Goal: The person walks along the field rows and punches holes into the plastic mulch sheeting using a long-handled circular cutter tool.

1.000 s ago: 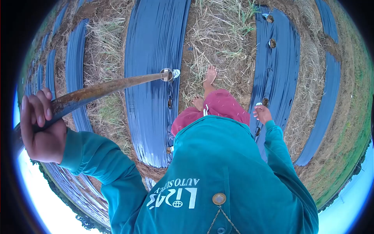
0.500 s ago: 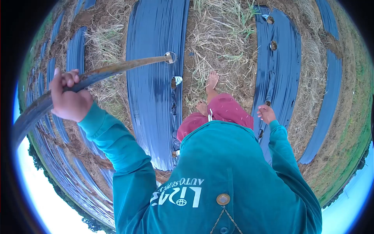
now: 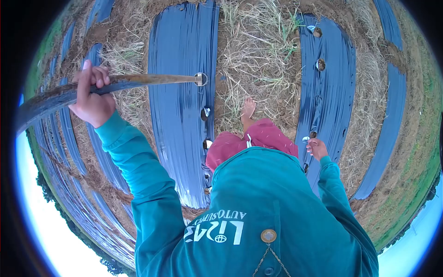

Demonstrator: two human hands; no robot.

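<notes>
My left hand point(image 3: 94, 94) is wrapped round a long wooden pole point(image 3: 152, 79) at the left. A metal ring point(image 3: 201, 79) at the pole's far end rests on or just over the plastic-covered bed point(image 3: 177, 120). Just below the ring, a hole point(image 3: 205, 114) with a white flap shows in the same plastic. Out to the right, my right hand point(image 3: 317, 148) hangs low over the other covered bed point(image 3: 330, 97), its fingers curled. Whether it holds anything is hard to make out.
Dry grass and soil point(image 3: 258, 60) fill the path between the two beds, where a bare foot point(image 3: 248, 108) stands. The right bed has several holes, one near its top point(image 3: 320, 64). More plastic-covered strips point(image 3: 387, 134) run on both sides.
The left hand has moved up and right with the pole. The ring has left the earlier hole and is now farther up the bed. Both beds' holes sit lower in view than half a second ago.
</notes>
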